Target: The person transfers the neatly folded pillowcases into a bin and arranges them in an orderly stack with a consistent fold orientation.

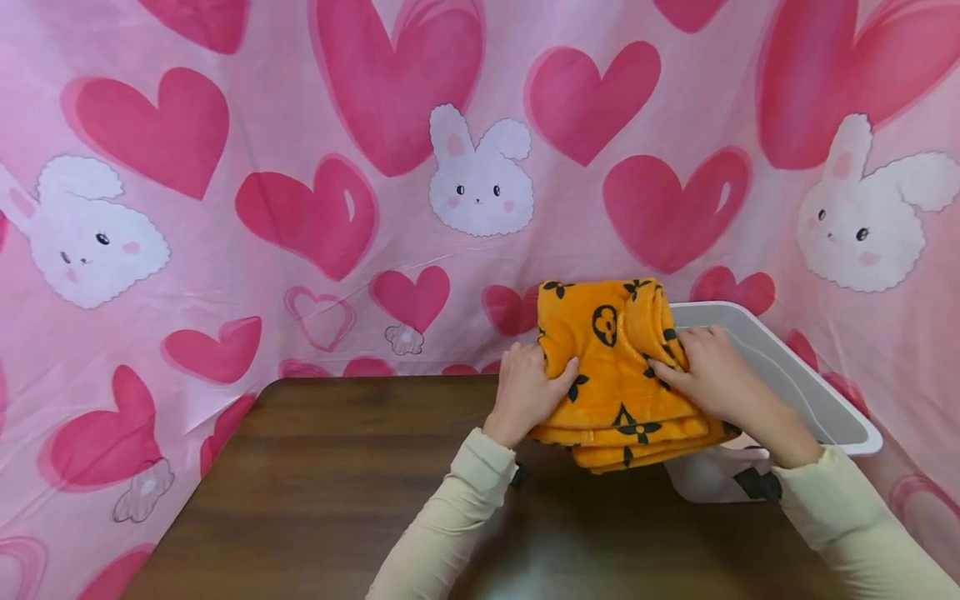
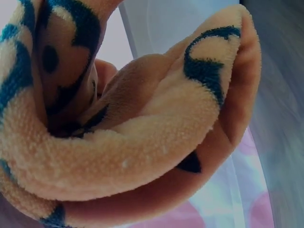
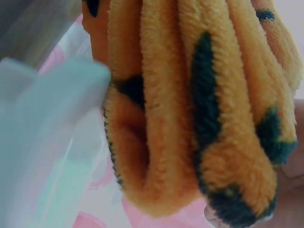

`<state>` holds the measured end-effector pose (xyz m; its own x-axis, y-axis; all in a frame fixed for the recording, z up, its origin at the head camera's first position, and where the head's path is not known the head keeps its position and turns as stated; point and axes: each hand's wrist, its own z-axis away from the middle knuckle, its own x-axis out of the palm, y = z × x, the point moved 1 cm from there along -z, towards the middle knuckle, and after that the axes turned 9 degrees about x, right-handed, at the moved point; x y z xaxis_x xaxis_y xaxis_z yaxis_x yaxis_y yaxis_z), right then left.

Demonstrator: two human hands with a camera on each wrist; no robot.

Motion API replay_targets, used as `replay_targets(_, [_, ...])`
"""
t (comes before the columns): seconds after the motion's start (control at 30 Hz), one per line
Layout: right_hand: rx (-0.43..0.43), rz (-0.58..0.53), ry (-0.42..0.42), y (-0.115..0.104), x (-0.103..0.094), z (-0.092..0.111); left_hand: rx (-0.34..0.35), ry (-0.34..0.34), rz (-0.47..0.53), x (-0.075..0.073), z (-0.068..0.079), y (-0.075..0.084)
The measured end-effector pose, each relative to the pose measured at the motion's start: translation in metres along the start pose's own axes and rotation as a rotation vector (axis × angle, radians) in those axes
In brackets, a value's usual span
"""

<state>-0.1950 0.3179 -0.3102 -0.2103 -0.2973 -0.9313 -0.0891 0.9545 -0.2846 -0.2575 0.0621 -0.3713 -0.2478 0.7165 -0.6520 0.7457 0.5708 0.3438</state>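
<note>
A folded orange plush cloth (image 1: 607,375) with black flower prints is held up in front of me, above the table's right half. My left hand (image 1: 522,392) grips its left side, thumb on the near face. On the opposite side my right hand (image 1: 716,375) grips the cloth, its thumb also in front; the other fingers of both hands are partly hidden. Thick stacked folds of the cloth (image 2: 118,161) fill the left wrist view. In the right wrist view the layered edge of the cloth (image 3: 190,118) hangs close to the camera.
A pale grey plastic bin (image 1: 813,392) stands on the right of the brown wooden table (image 1: 337,483), partly behind the cloth and right arm. Pink fabric (image 1: 300,108) with hearts and rabbit faces hangs behind and at both sides.
</note>
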Motion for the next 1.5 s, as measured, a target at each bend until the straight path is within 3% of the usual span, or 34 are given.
replay_targets(0.27, [-0.018, -0.036, -0.003, 0.013, -0.013, -0.001, 0.008, -0.010, -0.039, 0.005, -0.010, 0.013])
replay_targets(0.43, [-0.093, -0.021, 0.069, 0.019, -0.020, -0.007, 0.017, 0.012, -0.057, 0.006, -0.016, 0.017])
replay_targets(0.6, [-0.141, -0.009, 0.123, 0.028, -0.025, -0.009, 0.037, -0.010, -0.107, 0.013, -0.024, 0.024])
replay_targets(1.2, [-0.096, -0.030, 0.095, 0.044, -0.038, -0.011, 0.013, 0.033, -0.129, 0.025, -0.033, 0.039])
replay_targets(1.5, [-0.074, -0.021, 0.101, 0.051, -0.049, -0.014, 0.032, 0.000, -0.143, 0.026, -0.043, 0.050])
